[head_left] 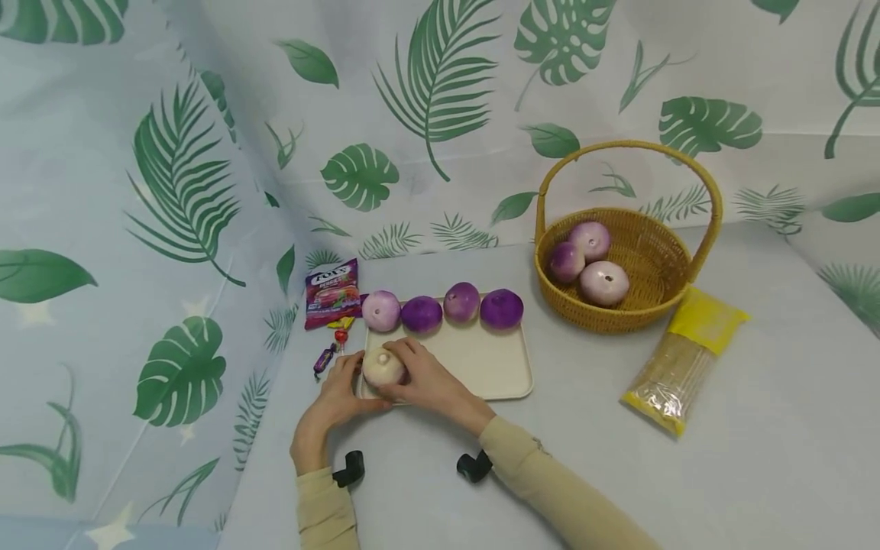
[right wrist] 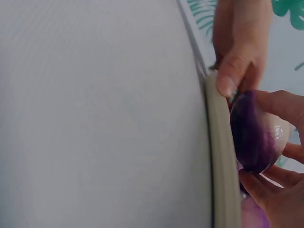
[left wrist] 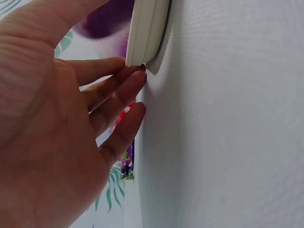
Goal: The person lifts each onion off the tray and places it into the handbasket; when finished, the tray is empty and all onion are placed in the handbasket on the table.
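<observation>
My right hand (head_left: 429,382) grips a purple-and-white turnip (head_left: 383,367) at the front left of a cream tray (head_left: 474,367). Its thumb and fingers curl round the turnip, whose pale end with a small stub faces up. In the right wrist view the turnip (right wrist: 259,133) shows its dark purple side, close over the tray rim (right wrist: 221,156). My left hand (head_left: 337,401) touches the tray's front left corner, thumb along the front rim and fingers at the left side. Its fingers look fairly straight in the left wrist view. Several turnips (head_left: 461,302) line the tray's back edge.
A wicker basket (head_left: 646,260) with a tall handle holds 3 turnips at the back right. Beside it lies a yellow-ended clear packet (head_left: 677,359). Left of the tray are a purple candy bag (head_left: 332,294), a red lollipop (head_left: 341,335) and a purple wrapped candy (head_left: 325,359).
</observation>
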The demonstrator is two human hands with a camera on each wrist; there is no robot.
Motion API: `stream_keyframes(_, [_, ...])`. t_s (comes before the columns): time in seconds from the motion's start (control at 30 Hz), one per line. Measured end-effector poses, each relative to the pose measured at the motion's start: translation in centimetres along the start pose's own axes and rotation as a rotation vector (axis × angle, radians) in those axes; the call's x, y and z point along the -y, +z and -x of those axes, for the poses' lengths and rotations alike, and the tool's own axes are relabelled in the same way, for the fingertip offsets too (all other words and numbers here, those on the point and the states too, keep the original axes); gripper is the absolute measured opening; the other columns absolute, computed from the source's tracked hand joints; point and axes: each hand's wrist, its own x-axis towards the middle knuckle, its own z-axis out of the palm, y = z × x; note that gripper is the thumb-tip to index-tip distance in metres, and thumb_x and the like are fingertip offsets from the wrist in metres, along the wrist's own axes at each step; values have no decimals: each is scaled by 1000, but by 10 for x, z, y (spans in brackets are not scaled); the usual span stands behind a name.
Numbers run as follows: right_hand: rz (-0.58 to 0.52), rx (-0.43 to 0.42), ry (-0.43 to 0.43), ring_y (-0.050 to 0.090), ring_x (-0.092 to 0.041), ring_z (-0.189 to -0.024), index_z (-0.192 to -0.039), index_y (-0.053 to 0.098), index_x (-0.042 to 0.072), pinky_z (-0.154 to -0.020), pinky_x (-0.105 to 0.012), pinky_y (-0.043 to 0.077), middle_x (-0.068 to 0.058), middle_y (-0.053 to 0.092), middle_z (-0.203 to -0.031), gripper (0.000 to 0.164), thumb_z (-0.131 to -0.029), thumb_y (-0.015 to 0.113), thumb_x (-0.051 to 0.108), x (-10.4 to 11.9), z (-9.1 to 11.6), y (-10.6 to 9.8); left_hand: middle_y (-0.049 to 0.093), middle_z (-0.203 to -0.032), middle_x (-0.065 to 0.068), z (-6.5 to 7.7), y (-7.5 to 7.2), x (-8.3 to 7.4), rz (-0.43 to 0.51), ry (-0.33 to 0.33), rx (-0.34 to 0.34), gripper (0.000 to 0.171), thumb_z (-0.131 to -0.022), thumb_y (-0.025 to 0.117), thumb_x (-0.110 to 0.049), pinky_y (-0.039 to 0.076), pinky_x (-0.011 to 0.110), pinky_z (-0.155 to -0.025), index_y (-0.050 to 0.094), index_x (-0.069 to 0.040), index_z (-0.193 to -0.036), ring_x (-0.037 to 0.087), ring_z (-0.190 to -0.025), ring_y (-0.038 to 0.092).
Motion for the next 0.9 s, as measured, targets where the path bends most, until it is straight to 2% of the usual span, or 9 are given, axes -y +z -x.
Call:
stream_keyframes(0.13, [19,-47,7,51,-13,-103,-133,47,11,-90,-30,46,-3,47,-120,66,-80,75,38,-5,3,-16,37,-136,8,1,-1,-2,10,-7,2,115,-55,85,-56,34,55,-100,28,-17,-147,27,-123,39])
stream_keyframes(0.23, [1,-88,27,51,-12,-102,-134,47,11,-89,-30,46,-1,47,-120,66,-80,75,38,-10,6,-37,37,-136,8,1,-1,-3,3,-8,2,115,-57,85,-56,36,55,-98,28,-17,-148,27,-123,39])
stream_keyframes(0.43, [-58,-187,75,53,-13,-102,-135,47,14,-87,-35,48,-1,48,-125,66,-80,75,36,-19,16,-92,36,-136,9,0,0,-3,-23,-24,5,114,-57,85,-54,36,55,-99,27,-16,-148,29,-123,38])
stream_keyframes(0.63, [-48,-321,109,54,-20,-108,-134,48,14,-90,-39,47,-4,51,-124,66,-79,77,33,-32,27,-146,37,-136,9,0,0,-2,-27,-27,0,115,-56,85,-56,35,56,-99,27,-16,-148,30,-123,38])
stream_keyframes(0.9, [-100,-485,236,53,-22,-111,-138,44,12,-92,-40,46,-6,51,-126,70,-80,75,36,-57,49,-209,37,-136,10,0,1,-3,-26,-31,4,116,-56,85,-55,34,56,-100,26,-16,-148,30,-124,38])
